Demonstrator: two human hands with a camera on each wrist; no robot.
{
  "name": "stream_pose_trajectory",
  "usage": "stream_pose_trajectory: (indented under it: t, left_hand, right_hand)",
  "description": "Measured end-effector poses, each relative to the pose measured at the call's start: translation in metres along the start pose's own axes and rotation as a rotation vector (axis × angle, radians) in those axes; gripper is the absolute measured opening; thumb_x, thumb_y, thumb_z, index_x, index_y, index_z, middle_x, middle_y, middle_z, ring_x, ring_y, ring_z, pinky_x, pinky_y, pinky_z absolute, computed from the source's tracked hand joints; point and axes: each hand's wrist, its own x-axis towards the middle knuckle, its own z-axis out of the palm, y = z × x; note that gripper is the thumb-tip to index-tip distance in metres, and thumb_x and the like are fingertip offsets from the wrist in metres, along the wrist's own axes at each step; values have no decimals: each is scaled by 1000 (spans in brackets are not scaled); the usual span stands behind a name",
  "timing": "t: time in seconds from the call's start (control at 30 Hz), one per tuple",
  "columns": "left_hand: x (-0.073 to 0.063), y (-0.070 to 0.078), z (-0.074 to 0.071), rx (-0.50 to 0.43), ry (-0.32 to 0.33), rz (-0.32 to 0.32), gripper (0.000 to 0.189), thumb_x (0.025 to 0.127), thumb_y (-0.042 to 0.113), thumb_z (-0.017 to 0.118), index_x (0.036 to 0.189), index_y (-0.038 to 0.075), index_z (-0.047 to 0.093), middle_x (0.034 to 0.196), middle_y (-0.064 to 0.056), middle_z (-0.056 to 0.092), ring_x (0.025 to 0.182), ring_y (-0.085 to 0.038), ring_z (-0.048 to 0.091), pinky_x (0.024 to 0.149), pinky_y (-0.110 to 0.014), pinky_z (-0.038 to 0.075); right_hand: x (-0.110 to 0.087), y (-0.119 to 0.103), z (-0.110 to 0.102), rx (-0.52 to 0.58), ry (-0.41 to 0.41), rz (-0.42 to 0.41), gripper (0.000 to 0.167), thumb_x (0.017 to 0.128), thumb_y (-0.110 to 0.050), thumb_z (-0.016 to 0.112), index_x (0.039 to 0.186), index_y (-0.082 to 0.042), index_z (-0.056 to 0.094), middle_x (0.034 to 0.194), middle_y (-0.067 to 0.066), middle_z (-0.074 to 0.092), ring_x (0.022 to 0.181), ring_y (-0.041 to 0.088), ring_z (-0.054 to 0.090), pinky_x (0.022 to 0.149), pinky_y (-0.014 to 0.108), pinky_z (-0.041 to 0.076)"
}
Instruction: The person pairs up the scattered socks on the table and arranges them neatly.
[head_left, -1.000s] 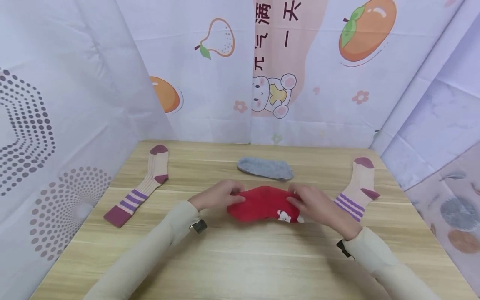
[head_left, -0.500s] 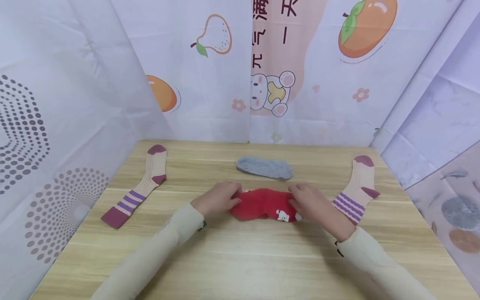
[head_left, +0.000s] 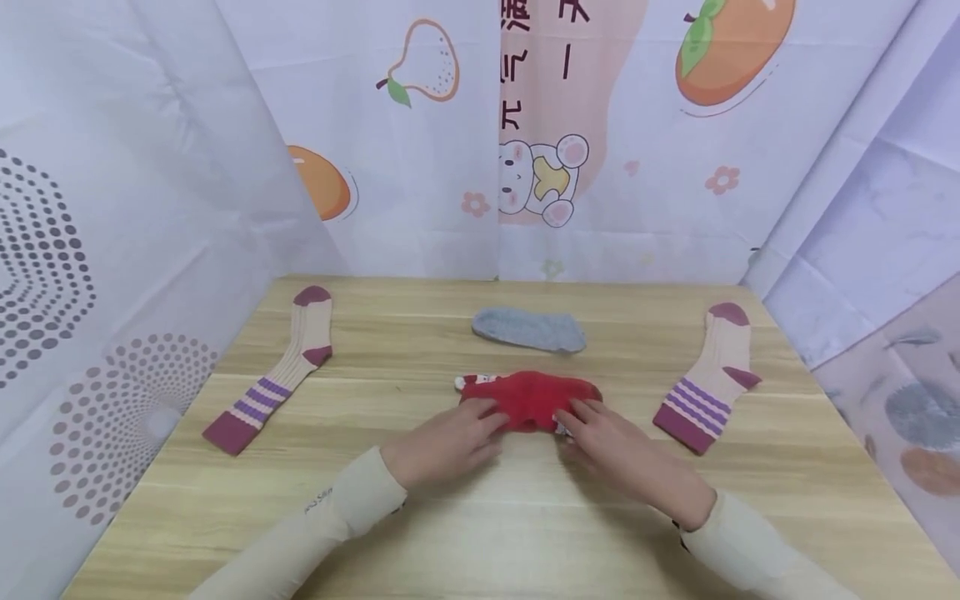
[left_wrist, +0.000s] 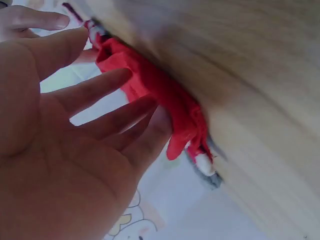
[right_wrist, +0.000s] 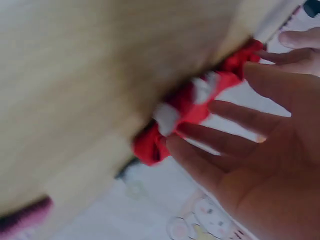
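Note:
A red sock (head_left: 532, 396) with white patches lies bunched on the table in the middle of the head view. My left hand (head_left: 450, 442) touches its near left edge, fingers extended. On the near right edge rest the fingertips of my right hand (head_left: 618, 454). The left wrist view has the left fingers spread against the red fabric (left_wrist: 155, 90). Straight right fingers likewise meet the sock (right_wrist: 192, 102) in the right wrist view, which is blurred. Neither hand grips it. Whether it is one sock or a folded pair, I cannot tell.
A grey sock (head_left: 528, 330) lies behind the red one. Cream socks with purple stripes lie flat at the left (head_left: 296, 354) and right (head_left: 697, 390). Patterned curtains (head_left: 390, 225) stand along the back and sides of the wooden table (head_left: 495, 533).
Both hands have let go of the red sock's ends and drawn back to its near edge, fingers straighter. The sock now lies on the table, its white left end exposed.

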Motion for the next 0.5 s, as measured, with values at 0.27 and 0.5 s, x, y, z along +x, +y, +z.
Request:
stream_pose_trajectory:
  t: [0.27, 0.5]
  left_hand:
    - [4, -8, 3, -42, -9, -37, 44, 95, 29, 66, 131, 5, 59, 132, -13, 56, 123, -24, 53, 103, -36, 47]
    - [21, -22, 1, -39, -2, -29, 42, 95, 29, 65, 130, 6, 60, 129, -11, 57, 121, -23, 52, 104, -35, 46]
  right_hand:
    - [10, 11, 10, 53, -35, 68, 41, 89, -24, 75, 123, -3, 67, 114, 18, 66, 109, 36, 62, 90, 50, 54]
    - [23, 29, 14, 68, 7, 55, 35, 88, -20, 76, 118, -4, 67, 110, 14, 67, 104, 31, 63, 89, 47, 54]
